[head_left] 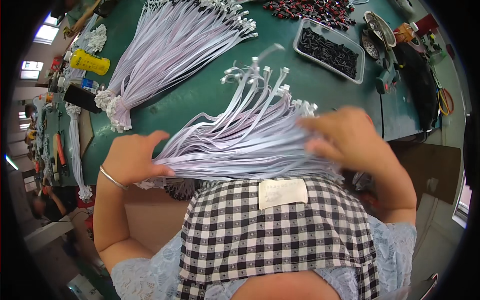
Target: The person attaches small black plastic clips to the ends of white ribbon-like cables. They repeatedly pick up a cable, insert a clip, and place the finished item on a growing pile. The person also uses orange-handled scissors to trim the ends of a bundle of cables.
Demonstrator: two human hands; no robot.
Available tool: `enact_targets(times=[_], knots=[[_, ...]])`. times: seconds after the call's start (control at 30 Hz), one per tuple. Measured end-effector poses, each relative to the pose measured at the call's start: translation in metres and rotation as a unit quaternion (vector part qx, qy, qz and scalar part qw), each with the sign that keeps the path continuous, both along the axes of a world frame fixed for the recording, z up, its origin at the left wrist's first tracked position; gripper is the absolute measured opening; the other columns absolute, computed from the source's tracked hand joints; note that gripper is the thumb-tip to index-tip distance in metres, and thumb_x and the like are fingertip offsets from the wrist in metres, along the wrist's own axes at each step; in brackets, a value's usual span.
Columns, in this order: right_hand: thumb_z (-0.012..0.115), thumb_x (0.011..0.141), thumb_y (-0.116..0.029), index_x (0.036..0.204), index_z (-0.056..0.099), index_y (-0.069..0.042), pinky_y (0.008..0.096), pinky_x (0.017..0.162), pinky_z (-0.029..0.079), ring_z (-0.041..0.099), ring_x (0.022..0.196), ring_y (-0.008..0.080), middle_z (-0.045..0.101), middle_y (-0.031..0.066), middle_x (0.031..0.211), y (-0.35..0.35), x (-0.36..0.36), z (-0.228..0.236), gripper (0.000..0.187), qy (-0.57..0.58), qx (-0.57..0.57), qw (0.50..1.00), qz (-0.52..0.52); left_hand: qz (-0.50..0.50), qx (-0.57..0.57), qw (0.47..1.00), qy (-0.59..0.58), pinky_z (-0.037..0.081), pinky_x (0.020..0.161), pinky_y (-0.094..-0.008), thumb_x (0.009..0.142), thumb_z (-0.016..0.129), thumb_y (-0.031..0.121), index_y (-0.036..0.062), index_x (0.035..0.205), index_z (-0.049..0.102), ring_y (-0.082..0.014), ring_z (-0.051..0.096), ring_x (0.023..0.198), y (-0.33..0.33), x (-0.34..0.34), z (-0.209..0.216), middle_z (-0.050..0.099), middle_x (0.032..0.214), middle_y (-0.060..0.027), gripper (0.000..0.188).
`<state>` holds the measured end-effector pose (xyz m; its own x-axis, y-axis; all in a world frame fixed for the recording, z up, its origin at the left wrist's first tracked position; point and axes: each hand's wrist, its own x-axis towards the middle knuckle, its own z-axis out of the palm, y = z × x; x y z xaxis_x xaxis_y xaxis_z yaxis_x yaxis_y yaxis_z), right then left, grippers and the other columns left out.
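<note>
Head cam: L hand [131,159] grip wide, thumb touching L end of 1 cable bundle [240,145], near edge of worktop [185,100]; R hand [350,134] blurred at R end, can't tell grip. Beyond: 2 more bundles [170,55], 1 tub [326,68], 1 yellow bottle [90,62].

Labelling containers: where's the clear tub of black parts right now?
Head view, upper right: the clear tub sits on the green table, just below the pile of red-and-black parts in the picture and above the right hand.
</note>
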<state>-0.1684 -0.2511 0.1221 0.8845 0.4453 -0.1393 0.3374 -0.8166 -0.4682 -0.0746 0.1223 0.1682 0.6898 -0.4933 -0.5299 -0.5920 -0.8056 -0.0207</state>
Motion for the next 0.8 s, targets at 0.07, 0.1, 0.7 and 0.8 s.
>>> enact_targets(times=[0.07,0.1,0.7,0.8], knots=[[0.064,0.084,-0.036,0.112,0.064,-0.01,0.0385,0.069,0.049,0.064,0.079,0.0288,0.066,0.008,0.083,0.016,0.022,0.004,0.038,-0.175,-0.032,0.984,-0.003,-0.072,-0.088,0.992,-0.049,0.048,0.077,-0.0404,0.053,0.081,0.051,0.0077,0.122,0.054,-0.0299,0.06,0.093,-0.006,0.001,0.004,0.062,0.101,-0.0113,0.086],[0.063,0.086,-0.034,0.113,0.063,-0.009,0.0386,0.07,0.049,0.065,0.081,0.029,0.067,0.0085,0.087,0.028,0.035,0.007,0.037,-0.263,-0.046,0.964,-0.002,-0.097,-0.122,0.986,-0.05,0.047,0.081,-0.0405,0.054,0.081,0.052,0.0062,0.123,0.053,-0.0306,0.058,0.097,-0.01,-0.002,0.001,0.061,0.105,-0.0128,0.087],[0.07,0.073,-0.047,0.113,0.058,-0.003,0.0397,0.086,0.046,0.06,0.092,0.027,0.061,0.0091,0.102,0.012,0.049,-0.079,0.06,-0.216,-0.124,0.968,-0.02,0.001,-0.215,0.962,-0.167,0.048,0.074,-0.0413,0.061,0.082,0.025,0.0138,0.137,0.046,-0.0307,0.059,0.084,-0.006,-0.008,-0.108,0.057,0.102,-0.0109,0.084],[0.076,0.067,-0.037,0.105,0.06,-0.005,0.0369,0.075,0.049,0.059,0.086,0.0271,0.06,0.0082,0.1,0.014,0.034,-0.082,0.052,-0.11,-0.094,0.984,-0.101,-0.012,-0.211,0.954,-0.212,0.046,0.063,-0.0396,0.061,0.079,0.02,0.0087,0.133,0.049,-0.0299,0.058,0.076,-0.002,-0.018,-0.111,0.056,0.086,-0.0101,0.079]])
